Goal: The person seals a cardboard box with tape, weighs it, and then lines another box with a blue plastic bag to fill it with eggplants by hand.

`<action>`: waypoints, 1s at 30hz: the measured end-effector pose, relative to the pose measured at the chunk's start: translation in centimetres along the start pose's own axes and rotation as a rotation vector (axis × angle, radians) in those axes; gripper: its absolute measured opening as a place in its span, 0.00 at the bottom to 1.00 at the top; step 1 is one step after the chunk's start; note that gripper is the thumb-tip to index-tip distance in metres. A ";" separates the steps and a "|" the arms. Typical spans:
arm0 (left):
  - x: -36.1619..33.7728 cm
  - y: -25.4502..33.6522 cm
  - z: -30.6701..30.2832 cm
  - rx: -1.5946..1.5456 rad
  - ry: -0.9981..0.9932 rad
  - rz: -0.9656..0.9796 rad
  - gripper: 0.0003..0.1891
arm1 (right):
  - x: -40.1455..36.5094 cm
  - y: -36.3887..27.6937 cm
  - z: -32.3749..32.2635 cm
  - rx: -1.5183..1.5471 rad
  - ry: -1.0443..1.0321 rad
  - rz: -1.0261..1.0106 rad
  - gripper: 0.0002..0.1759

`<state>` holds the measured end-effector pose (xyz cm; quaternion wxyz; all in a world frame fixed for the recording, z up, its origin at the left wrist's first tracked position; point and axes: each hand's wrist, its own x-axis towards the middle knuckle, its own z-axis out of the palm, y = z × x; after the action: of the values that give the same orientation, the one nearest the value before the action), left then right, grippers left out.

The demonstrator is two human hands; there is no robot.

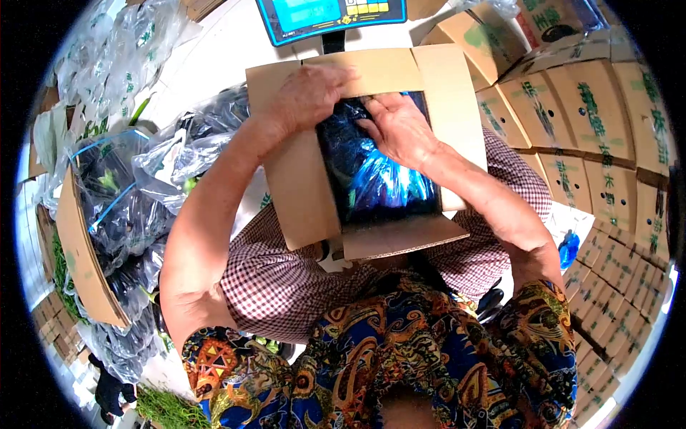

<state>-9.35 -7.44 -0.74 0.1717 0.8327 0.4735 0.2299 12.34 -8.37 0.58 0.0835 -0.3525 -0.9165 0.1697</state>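
Note:
An open cardboard box (pixel 443 86) stands in front of me with its flaps folded outward. Inside lies a shiny plastic bag (pixel 389 182), dark with bluish glare; its contents are hard to make out. My left hand (pixel 307 96) is at the box's far left corner, fingers bent by the far flap and blurred. Reaching into the opening, my right hand (pixel 400 129) rests on the upper part of the bag, its thumb apart from the fingers.
A scale with a blue display (pixel 311 14) stands beyond the box. Stacked printed cartons (pixel 593 121) line the right side. To the left are clear plastic bags (pixel 193 143) and an open carton (pixel 89 250) lined with plastic. Green stalks (pixel 168 407) lie at lower left.

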 end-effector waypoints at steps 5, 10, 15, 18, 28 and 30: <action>0.6 -0.3 -1.2 -0.166 -0.029 -0.157 0.14 | -3.1 -3.5 -1.9 0.013 0.074 -0.254 0.30; -0.2 -0.2 -0.7 -0.016 -0.087 0.043 0.16 | -2.7 -3.6 1.0 -0.115 0.019 -0.295 0.36; -1.1 1.0 0.5 0.087 -0.022 0.106 0.20 | -2.8 -3.7 0.7 -0.097 0.015 -0.272 0.36; -1.1 1.8 0.8 0.076 -0.043 0.048 0.20 | -2.8 -2.8 0.0 0.017 -0.003 -0.234 0.34; -1.3 3.6 1.0 0.302 -0.120 0.397 0.11 | -3.6 0.7 -1.4 0.153 -0.058 0.025 0.29; -1.2 2.9 1.3 0.327 -0.126 0.446 0.10 | -4.1 -0.4 -4.2 0.075 -0.027 0.016 0.27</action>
<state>-7.12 -9.98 -0.60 0.0094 0.9457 0.2976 0.1304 16.32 -10.37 4.48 0.0830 -0.3541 -0.9077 0.2095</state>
